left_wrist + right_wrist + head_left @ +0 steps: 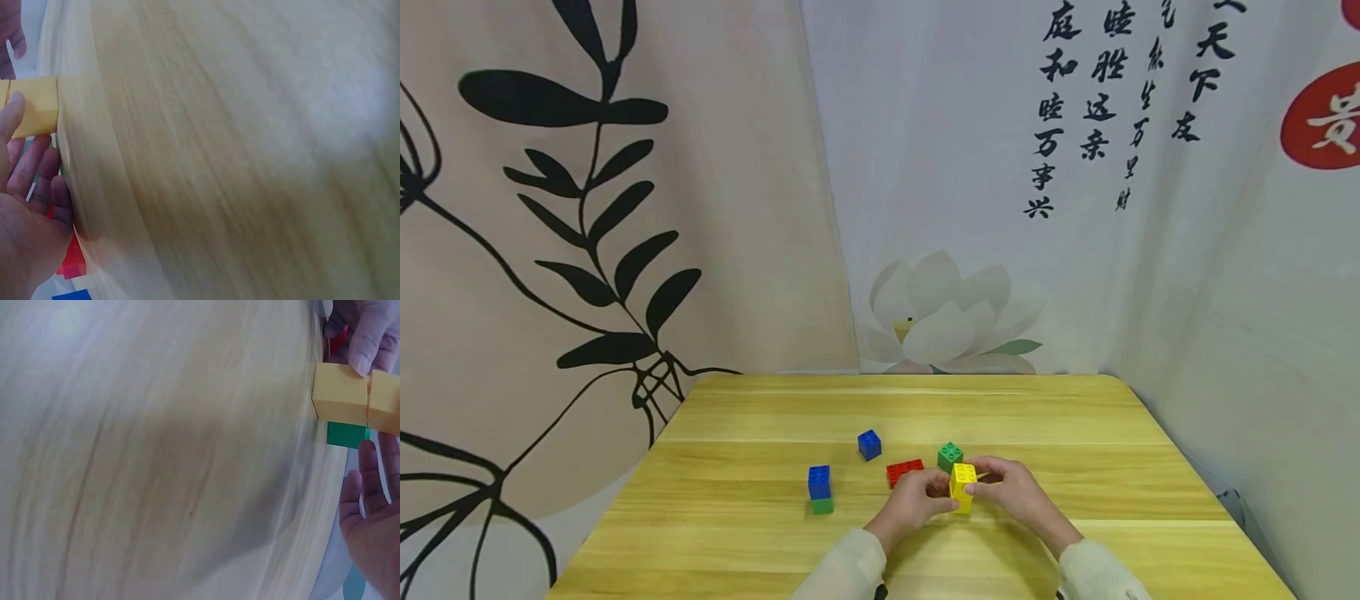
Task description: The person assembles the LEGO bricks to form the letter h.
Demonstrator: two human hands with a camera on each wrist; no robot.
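Two yellow building blocks stand one over the other, the upper yellow block (963, 475) on the lower yellow block (962, 506). My left hand (912, 503) pinches the lower one from the left, its thumb on the near face. From the right, my right hand (1017, 490) grips the upper one between thumb and fingers. In the right wrist view the upper block (386, 403) sits slightly askew, with a thin gap between it and the lower block (340, 394). A green block (950, 456) is just behind the yellow pair.
Beyond my left hand lies a red block (903, 472), partly hidden by it. A single blue block (869, 445) stands farther back. To the left, a blue block (819, 482) tops a green block (822, 506). The wooden table (737, 558) ends at a printed curtain (760, 208).
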